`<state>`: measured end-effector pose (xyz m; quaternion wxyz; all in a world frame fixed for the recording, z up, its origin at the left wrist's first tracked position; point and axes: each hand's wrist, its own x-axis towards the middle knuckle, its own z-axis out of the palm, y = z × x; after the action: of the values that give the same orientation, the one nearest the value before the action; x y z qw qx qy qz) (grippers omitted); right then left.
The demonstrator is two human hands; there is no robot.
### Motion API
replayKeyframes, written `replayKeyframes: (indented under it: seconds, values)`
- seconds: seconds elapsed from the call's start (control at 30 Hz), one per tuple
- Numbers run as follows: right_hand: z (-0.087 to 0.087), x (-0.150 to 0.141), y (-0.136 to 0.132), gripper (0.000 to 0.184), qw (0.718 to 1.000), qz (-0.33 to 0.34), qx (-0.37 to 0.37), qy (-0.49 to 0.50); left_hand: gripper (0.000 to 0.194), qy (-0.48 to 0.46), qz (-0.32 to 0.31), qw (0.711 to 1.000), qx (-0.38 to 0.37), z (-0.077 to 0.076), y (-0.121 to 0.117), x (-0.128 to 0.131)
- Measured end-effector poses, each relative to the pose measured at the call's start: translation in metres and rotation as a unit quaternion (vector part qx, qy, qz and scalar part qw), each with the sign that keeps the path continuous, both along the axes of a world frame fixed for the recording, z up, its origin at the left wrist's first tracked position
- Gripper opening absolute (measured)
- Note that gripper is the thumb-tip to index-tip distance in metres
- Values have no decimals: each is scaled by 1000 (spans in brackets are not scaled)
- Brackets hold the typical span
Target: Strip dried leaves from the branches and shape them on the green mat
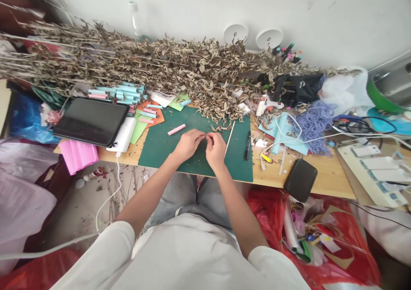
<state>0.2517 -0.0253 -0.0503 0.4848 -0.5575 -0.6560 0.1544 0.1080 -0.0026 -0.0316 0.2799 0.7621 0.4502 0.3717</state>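
One shirt [189,251] — two hands [189,144] over green mat [160,146] — one pink roll [176,130] there.

anything between fingers [198,136] hidden, stems [14,64] cropped

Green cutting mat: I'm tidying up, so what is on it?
On the green cutting mat lie a pink paper roll, a thin pale stick, a black pen and dried leaves. Anything beneath the leaves, left hand or right hand is hidden.
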Motion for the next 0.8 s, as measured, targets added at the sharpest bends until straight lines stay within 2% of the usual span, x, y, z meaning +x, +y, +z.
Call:
replayKeyframes:
  seconds: [0.17, 0.27, 0.33, 0.43, 0.53, 0.67, 0.8]
  values:
    - [-3, -7, -4, 20, 998, -34, 5, -52, 26, 50, 13, 998, 20, -4, -5, 5]
    - [-6, -7, -3, 19, 995, -82, -10, -49, 23, 17, 46, 999, -11, 0, -8, 13]
    - [-7, -6, -2, 19, 995, -90, -18, -43, 20, -20, 69, 997, -41, 4, -9, 15]
    - [-6, -3, -1, 20, 998, -51, -6, -43, 19, -88, 85, 987, -102, 7, -8, 14]
    - [-2, -2, -2, 19, 999, -24, 13, -22, 21, -142, 83, 975, -152, 2, -4, 10]
    - [4, -2, -2, 22, 1000, 2, 17, 10, 22, -167, 77, 968, -174, -6, 2, 5]
    - [6, -2, -3, 21, 999, 29, 28, 19, 23, -173, 52, 966, -187, -8, 3, 5]
